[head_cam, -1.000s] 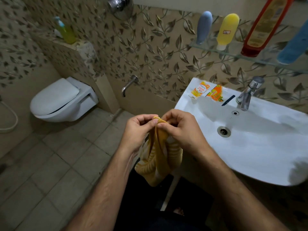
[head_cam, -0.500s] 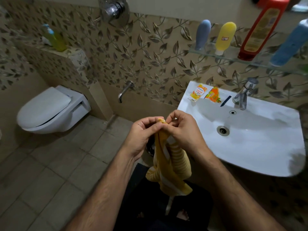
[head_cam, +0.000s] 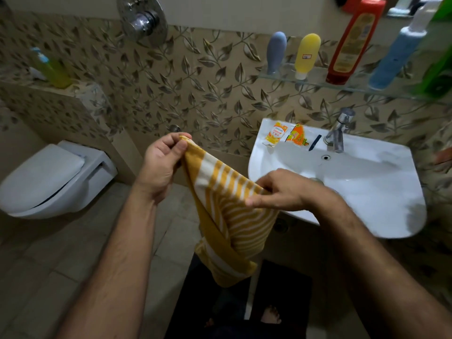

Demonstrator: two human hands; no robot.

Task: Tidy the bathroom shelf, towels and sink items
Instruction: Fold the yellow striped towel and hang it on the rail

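**Ana:** Between toilet [head_cam: 46, 177] and sink [head_cam: 342, 192], chest-high, the towel [head_cam: 227, 216] hangs stretched. Left hand [head_cam: 159, 167] pinches one top corner, thumb against fingers; right hand [head_cam: 281, 192] pinches the edge further along, lower, just in front of the basin rim.

**Raj:** So both grips are closed on cloth, hands apart?

**Ana:** Yes, apart, with the top edge taut between them and the rest hanging in a loose fold toward the floor. That spread looks meant to open the cloth flat, so a fold can start clean.

**Raj:** Why hold it in the air?

**Ana:** Probably because no dry counter is near; the basin may be wet, and the floor is no place for it.

**Raj:** And the other items?

**Ana:** Two sachets [head_cam: 286, 135] and a dark stick [head_cam: 314, 142] lie on the sink's back ledge beside the tap [head_cam: 338, 130]. Bottles [head_cam: 352, 42] stand cap-down in a row on the glass shelf [head_cam: 318, 80], which looks sorted already.
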